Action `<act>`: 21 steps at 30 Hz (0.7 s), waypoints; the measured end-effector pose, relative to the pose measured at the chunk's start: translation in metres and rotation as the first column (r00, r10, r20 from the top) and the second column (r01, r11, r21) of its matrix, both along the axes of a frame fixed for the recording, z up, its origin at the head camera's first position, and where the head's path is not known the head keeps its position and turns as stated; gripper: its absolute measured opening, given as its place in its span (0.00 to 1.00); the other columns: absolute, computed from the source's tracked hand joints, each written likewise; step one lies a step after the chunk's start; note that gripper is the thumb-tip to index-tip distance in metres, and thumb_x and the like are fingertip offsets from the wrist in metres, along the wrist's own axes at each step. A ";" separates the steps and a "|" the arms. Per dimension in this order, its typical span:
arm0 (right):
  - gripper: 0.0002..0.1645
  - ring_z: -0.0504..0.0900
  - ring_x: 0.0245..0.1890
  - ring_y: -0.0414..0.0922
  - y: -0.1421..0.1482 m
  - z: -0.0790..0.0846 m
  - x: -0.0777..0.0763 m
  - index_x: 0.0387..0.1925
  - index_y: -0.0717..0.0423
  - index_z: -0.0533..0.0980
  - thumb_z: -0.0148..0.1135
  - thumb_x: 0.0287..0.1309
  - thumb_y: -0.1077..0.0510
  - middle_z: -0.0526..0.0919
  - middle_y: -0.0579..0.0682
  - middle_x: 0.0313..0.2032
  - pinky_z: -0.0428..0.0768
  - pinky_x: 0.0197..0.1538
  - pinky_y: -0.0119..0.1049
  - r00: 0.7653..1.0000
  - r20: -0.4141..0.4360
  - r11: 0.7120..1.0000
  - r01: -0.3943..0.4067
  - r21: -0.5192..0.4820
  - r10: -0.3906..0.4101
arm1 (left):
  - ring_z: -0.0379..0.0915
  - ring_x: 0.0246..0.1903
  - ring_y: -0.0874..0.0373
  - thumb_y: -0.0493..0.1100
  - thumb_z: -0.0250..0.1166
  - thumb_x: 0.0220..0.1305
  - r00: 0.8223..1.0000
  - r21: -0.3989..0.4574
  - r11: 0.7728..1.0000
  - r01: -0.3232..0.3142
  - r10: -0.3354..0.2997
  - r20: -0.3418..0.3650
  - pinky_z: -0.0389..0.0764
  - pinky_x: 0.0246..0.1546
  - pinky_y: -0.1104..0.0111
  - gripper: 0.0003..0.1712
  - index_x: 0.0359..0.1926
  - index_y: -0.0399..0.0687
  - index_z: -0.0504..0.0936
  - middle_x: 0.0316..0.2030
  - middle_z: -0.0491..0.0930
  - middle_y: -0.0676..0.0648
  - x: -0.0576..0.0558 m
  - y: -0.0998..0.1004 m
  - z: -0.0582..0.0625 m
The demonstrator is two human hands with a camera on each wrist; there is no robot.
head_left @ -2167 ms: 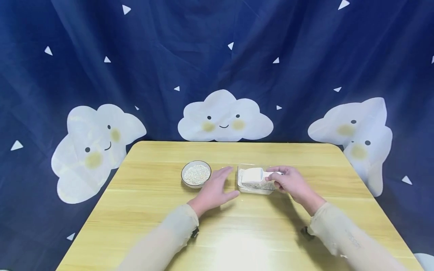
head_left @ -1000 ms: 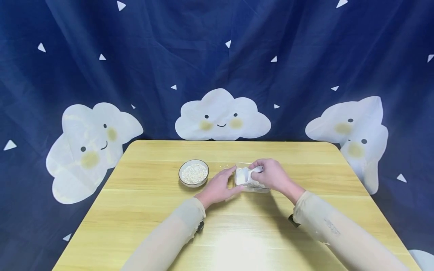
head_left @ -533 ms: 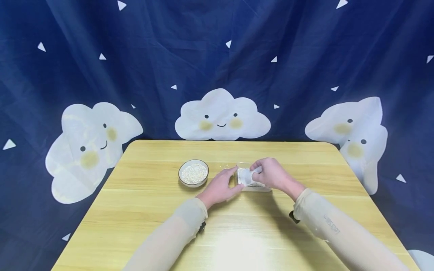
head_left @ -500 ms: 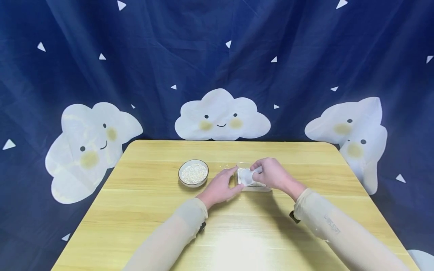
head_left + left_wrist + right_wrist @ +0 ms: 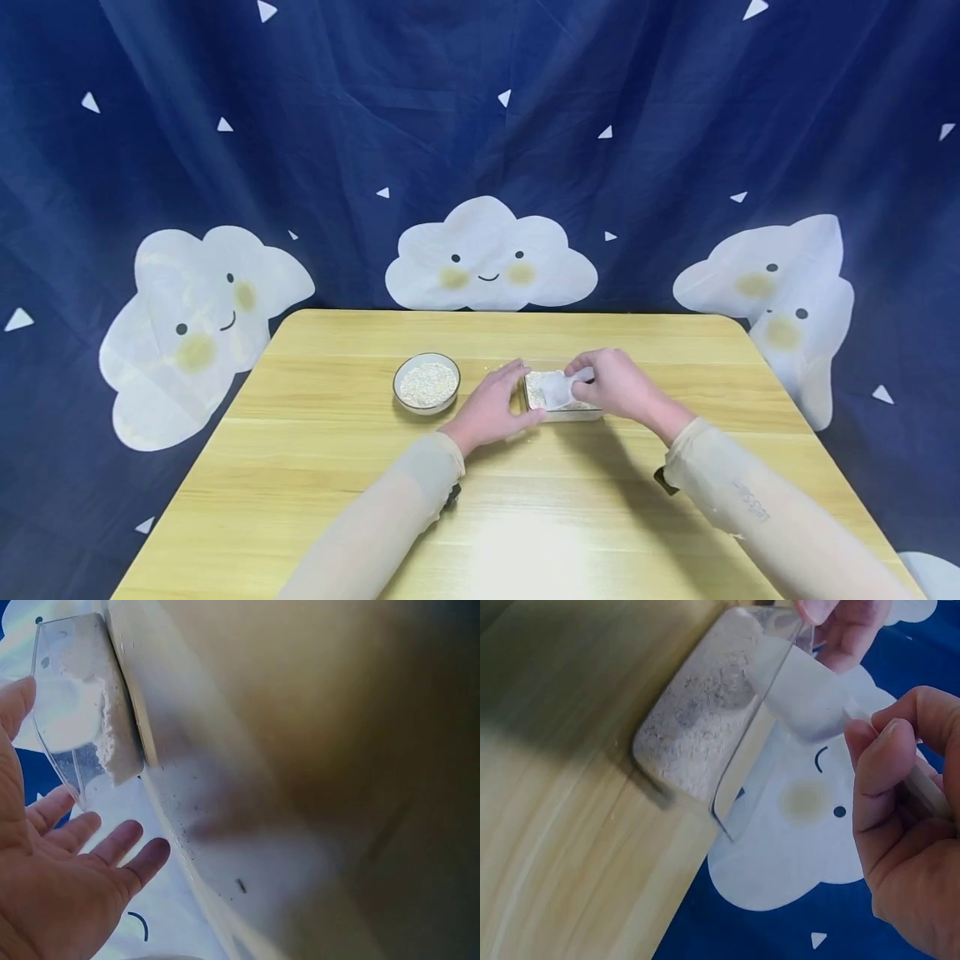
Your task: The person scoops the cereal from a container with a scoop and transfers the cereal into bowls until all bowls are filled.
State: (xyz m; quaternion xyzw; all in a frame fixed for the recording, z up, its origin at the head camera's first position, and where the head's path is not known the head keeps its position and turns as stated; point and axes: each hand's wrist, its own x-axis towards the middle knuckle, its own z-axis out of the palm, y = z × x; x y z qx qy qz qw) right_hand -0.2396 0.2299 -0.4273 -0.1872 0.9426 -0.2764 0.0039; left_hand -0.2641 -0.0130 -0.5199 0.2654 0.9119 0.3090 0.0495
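Observation:
My right hand (image 5: 618,383) pinches the handle of a white scoop (image 5: 810,705) between thumb and fingers. In the head view the scoop's head is over pale flakes, which look like oats, in a clear rectangular container (image 5: 573,416). Whether the scoop touches the flakes I cannot tell. At the container's left end is my left hand (image 5: 491,406), thumb apart from the extended fingers. The left wrist view has those fingers (image 5: 146,859) spread beside the container's clear wall (image 5: 64,645), the thumb close to its rim.
Left of the container stands a white, dark-rimmed bowl (image 5: 425,410) holding similar flakes. A few loose flakes lie on the wooden table (image 5: 337,467). Behind its far edge hangs a blue curtain (image 5: 450,125) with clouds.
My right hand has brought the scoop left and down from above the container, then tilted it. My left hand has come rightward to the container's end. Both hands and the container have since shifted slightly right.

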 end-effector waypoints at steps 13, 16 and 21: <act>0.14 0.69 0.21 0.37 0.041 0.015 0.005 0.43 0.63 0.88 0.65 0.54 0.66 0.91 0.52 0.33 0.69 0.29 0.31 0.983 -0.180 0.989 0.000 0.147 0.027 | 0.61 0.80 0.39 0.74 0.68 0.64 1.000 -0.018 1.000 0.001 -0.001 -0.024 0.62 0.81 0.42 0.45 0.73 0.56 0.74 0.85 0.57 0.47 -0.002 -0.006 -0.001; 0.14 0.67 0.20 0.37 0.043 0.018 0.006 0.43 0.61 0.88 0.66 0.55 0.67 0.90 0.50 0.32 0.69 0.29 0.31 0.978 -0.200 0.980 -0.018 0.199 0.059 | 0.61 0.80 0.36 0.75 0.67 0.64 0.999 -0.040 0.999 0.009 -0.010 -0.041 0.60 0.82 0.40 0.46 0.74 0.56 0.73 0.84 0.59 0.48 -0.001 -0.009 0.001; 0.14 0.67 0.21 0.37 0.039 0.015 0.005 0.42 0.59 0.89 0.67 0.53 0.68 0.92 0.50 0.35 0.70 0.30 0.31 0.973 -0.190 0.962 -0.082 0.259 0.134 | 0.61 0.80 0.37 0.75 0.66 0.65 0.999 -0.054 0.999 0.002 -0.005 -0.050 0.58 0.82 0.38 0.53 0.82 0.56 0.65 0.83 0.62 0.52 -0.002 -0.011 0.001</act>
